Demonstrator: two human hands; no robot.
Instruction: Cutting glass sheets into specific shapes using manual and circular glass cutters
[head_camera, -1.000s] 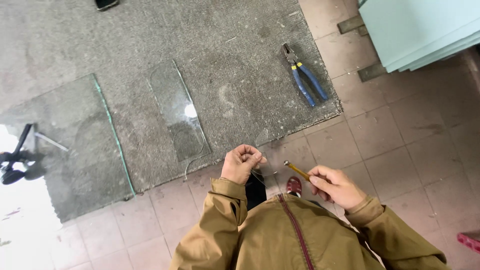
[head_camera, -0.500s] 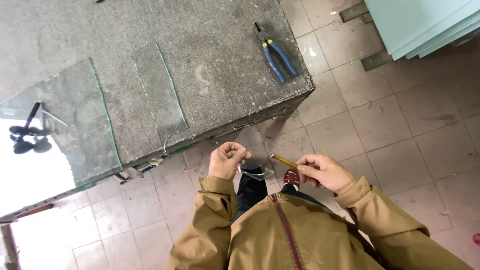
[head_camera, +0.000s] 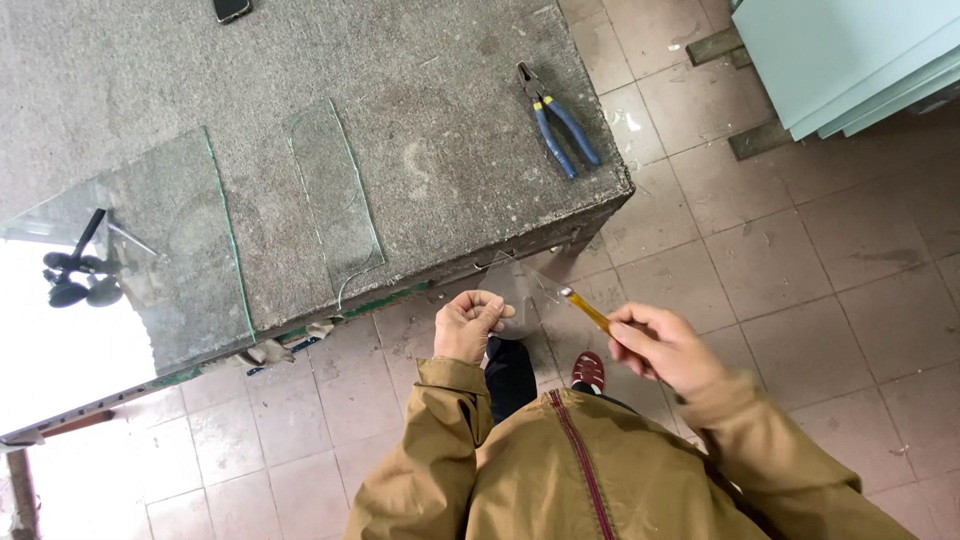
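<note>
Left hand (head_camera: 470, 325) pinching glass piece (head_camera: 520, 290), right hand (head_camera: 665, 345) gripping cutter (head_camera: 585, 310)

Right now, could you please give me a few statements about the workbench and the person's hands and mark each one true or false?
1. The left hand holds a small clear glass piece. True.
2. The right hand holds the blue-handled pliers. False: it holds a slim yellow-handled tool; the pliers lie on the grey table.
3. A narrow glass strip lies flat on the table. True.
4. The dark phone lies on the floor tiles. False: it is on the table's far edge.
5. Pale green sheets show at the upper right. True.
</note>
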